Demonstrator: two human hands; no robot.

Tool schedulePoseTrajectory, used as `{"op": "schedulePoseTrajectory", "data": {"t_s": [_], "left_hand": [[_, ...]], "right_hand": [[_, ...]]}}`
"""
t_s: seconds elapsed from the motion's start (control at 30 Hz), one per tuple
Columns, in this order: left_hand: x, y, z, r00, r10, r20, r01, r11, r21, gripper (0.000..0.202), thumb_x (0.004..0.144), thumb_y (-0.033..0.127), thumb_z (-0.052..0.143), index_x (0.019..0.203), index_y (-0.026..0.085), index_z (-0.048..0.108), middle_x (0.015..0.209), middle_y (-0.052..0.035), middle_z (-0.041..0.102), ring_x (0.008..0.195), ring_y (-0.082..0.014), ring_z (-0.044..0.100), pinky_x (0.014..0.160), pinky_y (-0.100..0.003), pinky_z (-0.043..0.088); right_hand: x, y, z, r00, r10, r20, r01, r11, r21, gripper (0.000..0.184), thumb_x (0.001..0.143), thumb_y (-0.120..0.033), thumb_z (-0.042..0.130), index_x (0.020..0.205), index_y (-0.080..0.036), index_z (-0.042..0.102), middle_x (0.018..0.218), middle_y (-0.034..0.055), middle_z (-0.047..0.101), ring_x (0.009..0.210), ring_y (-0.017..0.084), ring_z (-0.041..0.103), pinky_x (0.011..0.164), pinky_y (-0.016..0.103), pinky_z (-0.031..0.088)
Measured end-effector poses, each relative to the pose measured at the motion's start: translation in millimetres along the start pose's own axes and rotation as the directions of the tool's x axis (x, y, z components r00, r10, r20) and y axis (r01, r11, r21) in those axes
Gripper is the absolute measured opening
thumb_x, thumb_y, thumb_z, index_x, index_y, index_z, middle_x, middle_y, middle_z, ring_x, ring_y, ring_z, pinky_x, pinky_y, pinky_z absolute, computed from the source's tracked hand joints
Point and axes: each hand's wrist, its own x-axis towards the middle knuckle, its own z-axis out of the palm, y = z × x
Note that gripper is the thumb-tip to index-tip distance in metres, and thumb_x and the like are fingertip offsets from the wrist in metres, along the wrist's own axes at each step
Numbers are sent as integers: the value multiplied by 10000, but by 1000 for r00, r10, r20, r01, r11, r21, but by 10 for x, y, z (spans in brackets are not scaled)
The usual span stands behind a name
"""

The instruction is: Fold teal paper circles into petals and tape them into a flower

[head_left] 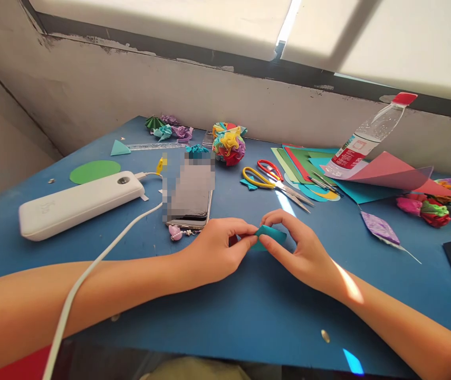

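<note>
Between my two hands is a small folded piece of teal paper (273, 235), held just above the blue table (225, 311). My left hand (225, 245) pinches its left end between thumb and fingertips. On the other side, my right hand (298, 245) grips the same paper, thumb in front and index finger arched over the top. The remaining fingers of both hands are mostly hidden. A phone (189, 198), partly pixelated, lies behind my left hand with a pink charm (175, 233). Yellow-and-red-handled scissors (276, 182) rest beyond my right hand.
A white power bank (80, 206) sits left, its cable (102, 256) crossing my left forearm. A green paper disc (94, 171) and a colourful paper ball (229, 145) lie behind. At right are a bottle (367, 137), coloured sheets (391, 171), a purple paper leaf (380, 228) and crumpled paper flowers (434, 211).
</note>
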Motion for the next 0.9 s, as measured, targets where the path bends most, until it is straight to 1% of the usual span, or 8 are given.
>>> {"op": "schedulePoseTrajectory", "data": {"t_s": [0.13,0.2,0.3,0.43,0.53,0.67,0.83,0.9], "left_hand": [[7,1,-9,999,-41,18,41,998,43,202,828,223,540,925,171,709,813,-22,650,678,-141,542,590,-225,419],[6,-6,-13,998,-54,26,53,997,51,188,824,225,546,896,172,712,827,-23,663,700,-148,557,603,-226,420],[1,-17,-17,998,-47,47,44,998,52,201,834,211,526,860,172,721,810,-26,671,750,-167,583,639,-231,425],[-1,-19,-13,998,-23,56,21,999,48,225,840,199,512,895,185,730,775,-21,659,734,-163,577,641,-231,425],[5,-15,-6,999,-11,52,8,998,58,222,835,198,518,893,181,732,771,-24,656,719,-159,573,636,-231,423],[7,-9,-5,999,-12,46,8,998,66,214,834,218,518,827,169,726,753,-25,650,702,-157,566,622,-227,419],[-11,4,-15,997,-45,55,41,996,74,255,850,253,483,710,153,672,653,-1,583,590,-121,496,538,-212,367],[-19,12,-16,998,-25,59,19,994,103,244,846,240,482,701,155,658,613,15,543,549,-103,449,510,-208,334]], "right_hand": [[-17,4,12,998,58,-13,-58,998,-3,91,857,-277,520,885,-193,501,850,15,557,761,137,532,696,258,443],[-18,2,17,997,71,-20,-71,997,-3,86,856,-275,519,866,-192,497,830,10,552,742,131,527,681,252,440],[-6,-6,19,997,70,-17,-70,998,-4,82,853,-269,518,854,-190,496,807,9,550,715,126,523,651,246,441],[8,-18,4,997,72,22,-72,997,7,107,858,-293,513,883,-189,507,786,13,568,685,129,530,602,241,446],[5,-18,-8,997,73,25,-74,997,5,129,869,-308,500,893,-186,532,790,20,594,710,139,553,630,252,458],[-7,-16,-1,998,53,-18,-53,998,-21,114,865,-293,510,863,-188,555,779,21,606,717,143,558,658,261,461],[-18,-32,15,998,59,-8,-59,998,11,93,861,-270,511,850,-188,552,762,13,594,692,131,543,629,243,460],[-18,-46,12,998,64,15,-65,997,36,88,864,-262,505,863,-188,553,778,13,592,702,130,542,634,239,462]]}}
